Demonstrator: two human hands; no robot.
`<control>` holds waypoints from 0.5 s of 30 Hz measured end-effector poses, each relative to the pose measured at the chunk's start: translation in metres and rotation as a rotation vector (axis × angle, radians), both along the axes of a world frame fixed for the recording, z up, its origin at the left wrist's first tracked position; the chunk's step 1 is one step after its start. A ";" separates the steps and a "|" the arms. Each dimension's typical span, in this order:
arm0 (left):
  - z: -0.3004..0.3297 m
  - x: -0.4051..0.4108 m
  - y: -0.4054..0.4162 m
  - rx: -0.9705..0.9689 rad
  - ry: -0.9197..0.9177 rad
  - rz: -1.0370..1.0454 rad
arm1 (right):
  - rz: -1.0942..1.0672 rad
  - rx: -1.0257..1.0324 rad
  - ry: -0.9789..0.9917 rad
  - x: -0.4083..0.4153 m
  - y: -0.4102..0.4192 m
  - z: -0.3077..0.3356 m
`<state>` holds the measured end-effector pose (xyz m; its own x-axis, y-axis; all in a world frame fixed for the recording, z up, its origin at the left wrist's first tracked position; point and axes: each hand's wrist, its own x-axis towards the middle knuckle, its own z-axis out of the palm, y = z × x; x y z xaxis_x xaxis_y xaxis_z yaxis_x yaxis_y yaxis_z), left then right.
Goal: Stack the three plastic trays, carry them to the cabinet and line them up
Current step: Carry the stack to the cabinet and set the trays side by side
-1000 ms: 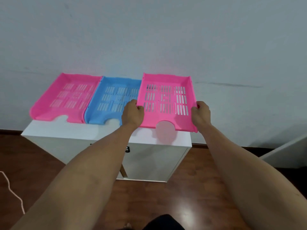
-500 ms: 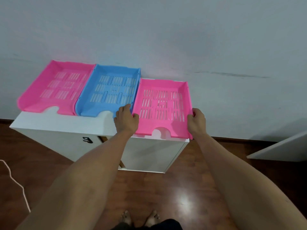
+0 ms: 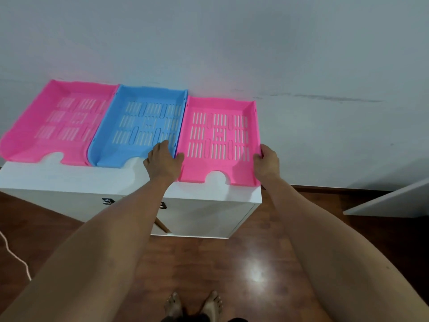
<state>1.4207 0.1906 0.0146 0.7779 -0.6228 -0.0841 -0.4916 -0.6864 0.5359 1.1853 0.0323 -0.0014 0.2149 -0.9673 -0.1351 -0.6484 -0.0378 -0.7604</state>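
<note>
1. Now atop the white cabinet (image 3: 130, 180), three plastic trays sit in a row against the wall: a left pink tray (image 3: 55, 122), a blue tray (image 3: 141, 126) and a right pink tray (image 3: 220, 138).
2. Squaring the last tray looks like the step in hand; it sits a little nearer the front edge than the blue one, so an even two-handed push toward the wall, side wall kept against its neighbour, would likely level the fronts.
3. Both hands clasp the right pink tray: the left hand (image 3: 162, 161) on its left wall, thumb inside, fingers reaching over the blue tray's wall; the right hand (image 3: 265, 161) curled closed round its right wall.
</note>
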 end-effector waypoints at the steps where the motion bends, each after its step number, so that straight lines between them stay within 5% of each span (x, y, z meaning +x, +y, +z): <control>1: 0.000 0.002 -0.003 0.000 0.002 -0.004 | 0.004 0.000 0.005 0.002 -0.004 0.000; 15: 0.002 0.016 -0.028 0.034 -0.002 -0.018 | 0.045 0.001 0.016 0.011 -0.030 0.007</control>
